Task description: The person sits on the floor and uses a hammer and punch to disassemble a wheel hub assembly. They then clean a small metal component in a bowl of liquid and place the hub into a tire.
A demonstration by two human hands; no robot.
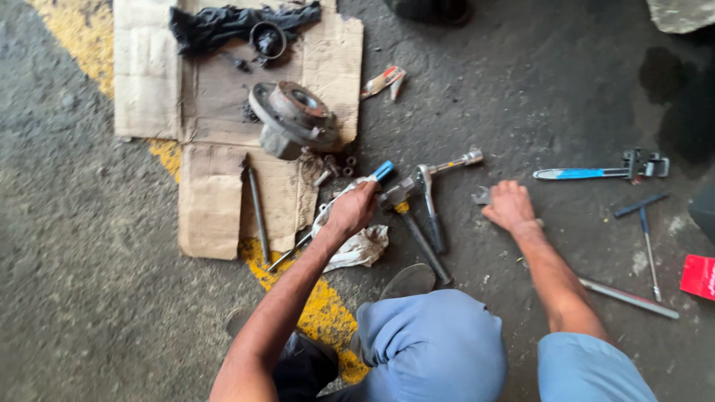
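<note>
My left hand (351, 210) is closed around a long screwdriver with a blue handle (383, 170) and a white rag wrapped about it, held just above the floor beside the cardboard. My right hand (509, 206) is pressed down on a small metal wrench (482, 197) lying on the concrete. Between the two hands lie a ratchet wrench with a socket (447, 165) and a yellow-banded bar (421, 238). A rusty wheel hub (292, 117) rests on the flattened cardboard (212, 97) ahead of my left hand.
A black cloth (216, 24) and a dark ring (267, 39) lie at the cardboard's far end, a thin rod (257, 208) on its near part. A blue-handled pipe wrench (596, 172), a T-handle tool (645, 231), a steel bar (629, 298) and a red box (698, 276) lie at the right.
</note>
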